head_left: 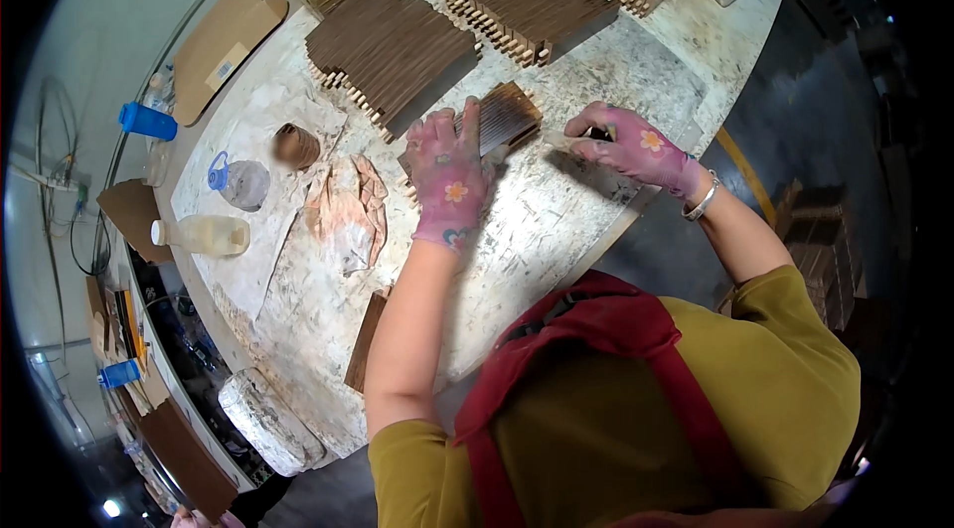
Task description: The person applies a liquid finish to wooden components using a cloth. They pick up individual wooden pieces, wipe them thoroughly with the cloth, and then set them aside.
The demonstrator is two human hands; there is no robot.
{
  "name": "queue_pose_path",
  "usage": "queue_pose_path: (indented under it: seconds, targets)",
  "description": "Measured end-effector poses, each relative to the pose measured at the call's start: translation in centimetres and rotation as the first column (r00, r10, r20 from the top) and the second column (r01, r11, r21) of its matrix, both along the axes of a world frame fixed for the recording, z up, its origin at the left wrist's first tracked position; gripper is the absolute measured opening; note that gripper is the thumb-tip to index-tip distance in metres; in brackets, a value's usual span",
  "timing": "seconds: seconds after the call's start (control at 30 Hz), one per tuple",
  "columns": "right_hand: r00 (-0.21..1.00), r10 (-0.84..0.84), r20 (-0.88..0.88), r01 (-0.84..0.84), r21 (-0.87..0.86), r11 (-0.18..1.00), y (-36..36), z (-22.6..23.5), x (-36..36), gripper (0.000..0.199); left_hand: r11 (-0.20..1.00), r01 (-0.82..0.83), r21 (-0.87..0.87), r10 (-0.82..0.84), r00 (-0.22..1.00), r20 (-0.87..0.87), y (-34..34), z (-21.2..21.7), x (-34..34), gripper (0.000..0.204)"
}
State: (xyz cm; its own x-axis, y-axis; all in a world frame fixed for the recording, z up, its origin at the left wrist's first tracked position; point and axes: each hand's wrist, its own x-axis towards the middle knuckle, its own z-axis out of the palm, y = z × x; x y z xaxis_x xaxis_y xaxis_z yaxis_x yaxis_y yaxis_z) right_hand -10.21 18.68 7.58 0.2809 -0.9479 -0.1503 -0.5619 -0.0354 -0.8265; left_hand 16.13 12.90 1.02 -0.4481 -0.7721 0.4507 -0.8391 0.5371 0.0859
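On the table (556, 230), the left hand (449, 180) lies spread flat on a small stack of brown slats (507, 116), while the right hand (626, 143), just beside, pinches a small dark piece (597, 134).

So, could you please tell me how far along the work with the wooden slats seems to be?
Done, it seems: several long rows of dark slats already lie packed edge to edge across the far side of the table. In hand: the left hand presses flat on a small bundle of slats, while the right hand rests on the table beside it. How much remains cannot be judged; one loose board lies at the near edge.
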Motion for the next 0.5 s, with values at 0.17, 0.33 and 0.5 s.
queue_pose_path:
  seconds: [0.17, 0.33, 0.5]
  targets:
    - [0.983, -0.112, 0.147, 0.135, -0.152, 0.979, -0.5, 0.2, 0.8, 0.039, 0.974, 0.069, 0.216, -0.062, 0.997, -0.037, -2.7, 1.5, 1.7, 0.054]
    - [0.996, 0.021, -0.086, -0.057, -0.436, 0.898, -1.1, -0.4, 5.2, 0.029, 0.711, 0.164, 0.684, -0.126, 0.986, -0.105, -5.3, 2.5, 3.7, 0.057]
    - [0.886, 0.338, -0.319, -0.462, -0.675, 0.575, -2.4, -2.5, 11.0, 0.021, 0.419, 0.225, 0.880, -0.079, 0.974, -0.211, -7.6, 1.8, 4.6, 0.061]
